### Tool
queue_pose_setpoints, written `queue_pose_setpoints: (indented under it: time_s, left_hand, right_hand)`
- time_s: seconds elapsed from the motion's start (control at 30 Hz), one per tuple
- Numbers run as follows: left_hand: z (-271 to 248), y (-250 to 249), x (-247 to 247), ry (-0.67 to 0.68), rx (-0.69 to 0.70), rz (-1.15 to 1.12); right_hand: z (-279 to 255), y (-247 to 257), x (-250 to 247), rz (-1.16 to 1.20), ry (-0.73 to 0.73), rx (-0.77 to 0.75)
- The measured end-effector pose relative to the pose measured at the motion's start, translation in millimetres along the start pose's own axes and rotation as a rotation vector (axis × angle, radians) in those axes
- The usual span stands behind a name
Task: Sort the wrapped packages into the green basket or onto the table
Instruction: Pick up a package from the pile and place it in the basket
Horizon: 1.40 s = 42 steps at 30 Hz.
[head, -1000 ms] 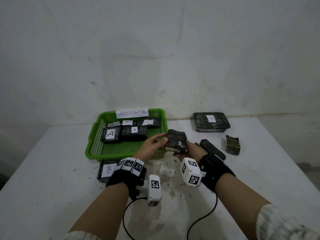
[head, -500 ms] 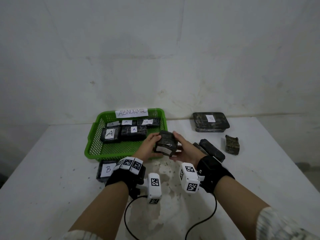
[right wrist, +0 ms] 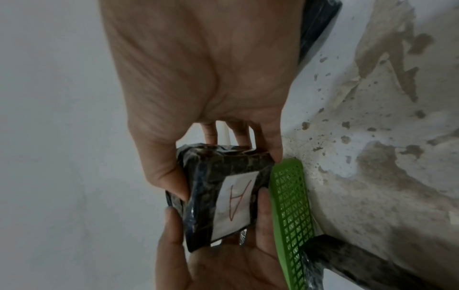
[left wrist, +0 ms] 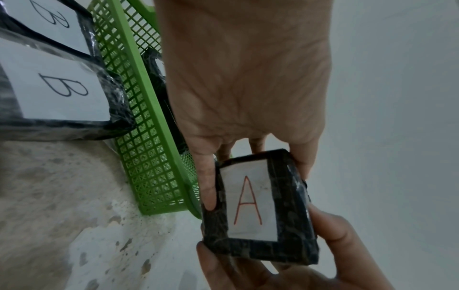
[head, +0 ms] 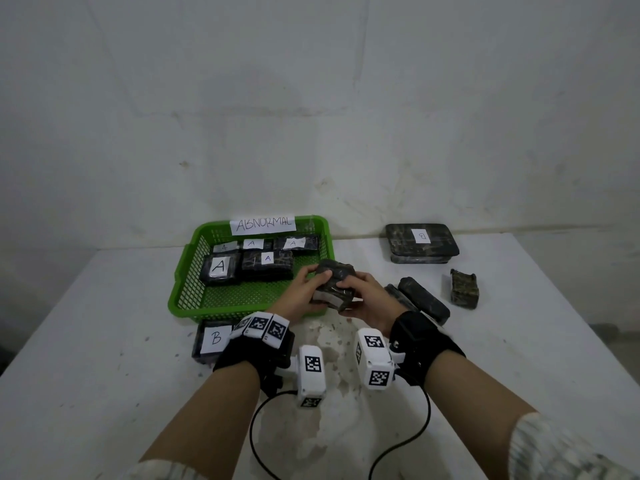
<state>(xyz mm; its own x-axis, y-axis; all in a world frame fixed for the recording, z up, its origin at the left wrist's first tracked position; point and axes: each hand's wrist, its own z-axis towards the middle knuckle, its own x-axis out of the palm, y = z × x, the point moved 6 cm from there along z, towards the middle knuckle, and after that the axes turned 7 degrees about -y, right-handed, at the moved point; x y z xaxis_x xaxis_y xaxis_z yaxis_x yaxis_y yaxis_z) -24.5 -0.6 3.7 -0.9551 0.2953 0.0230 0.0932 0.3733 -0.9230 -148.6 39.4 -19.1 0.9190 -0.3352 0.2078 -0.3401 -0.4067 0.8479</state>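
Both hands hold one dark wrapped package [head: 335, 285] above the table, just off the near right corner of the green basket [head: 194, 299]. My left hand [head: 304, 289] grips its left side and my right hand [head: 360, 299] grips its right side. Its white label with a red A [left wrist: 249, 202] faces down toward the wrists and also shows in the right wrist view as the same label [right wrist: 236, 204]. The basket, tagged ABNORMAL [head: 262, 224], holds several packages marked A [head: 220, 268].
A package marked B [head: 214, 339] lies in front of the basket, with a second B label [left wrist: 47, 19] beside it in the left wrist view. On the right lie a large B package [head: 420, 242], a long dark package [head: 424, 299] and a small one [head: 464, 289].
The package has turned in my hands and shifted slightly left toward the basket corner; my right hand's fingers now lie over its top.
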Motion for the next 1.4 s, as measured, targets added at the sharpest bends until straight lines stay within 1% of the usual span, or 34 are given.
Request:
queue_pose_setpoints:
  time_s: [0.23, 0.3, 0.4, 0.47, 0.57, 0.7, 0.77, 0.87, 0.93, 1.03, 1.13, 1.23, 1.33, 1.4]
  left_hand:
    - [-2, -1, 1, 0.004, 0.074, 0.075]
    - [-5, -2, 3, 0.026, 0.088, 0.092]
    - [-9, -3, 5, 0.047, 0.050, 0.038]
    - [-10, -4, 5, 0.040, 0.024, 0.008]
    - [-11, -6, 2, 0.025, 0.026, 0.069]
    - [-8, -9, -5, -0.017, 0.065, 0.188]
    - [-5, -7, -10, -0.050, 0.035, 0.196]
    - [-2, -5, -17, -0.103, -0.009, 0.170]
    - [-2, -4, -21, -0.123, -0.007, 0.154]
    - [-6, -3, -18, -0.088, -0.020, 0.131]
    - [1, 10, -16, -0.057, -0.051, 0.166]
    - [-2, 9, -14, -0.040, -0.075, 0.200]
    - [-5, -1, -10, -0.008, -0.019, 0.314]
    - [-2, -6, -13, -0.043, 0.015, 0.343]
  right_hand:
    - [-1, -2, 5, 0.019, 0.026, 0.023]
    - [-1, -1, 4, -0.018, 0.002, 0.008]
    - [0, 0, 0, -0.085, -0.051, -0.024]
    - [-1, 3, 1, -0.105, -0.049, -0.025]
    - [-8, 6, 6, -0.184, -0.003, -0.015]
    - [-17, 5, 12, -0.293, 0.082, 0.043]
    - [-21, 5, 12, -0.344, 0.118, 0.057]
    - [-20, 7, 12, -0.388, 0.126, 0.047]
    - [-20, 9, 13, -0.371, 0.125, 0.017]
    - [-18, 10, 17, -0.269, 0.139, -0.030]
    - [-18, 10, 21, -0.115, 0.135, -0.027]
    - [-17, 10, 21, -0.074, 0.118, -0.042]
    - [-15, 9, 14, -0.061, 0.059, -0.063]
    - [-12, 8, 9, -0.058, -0.002, -0.074]
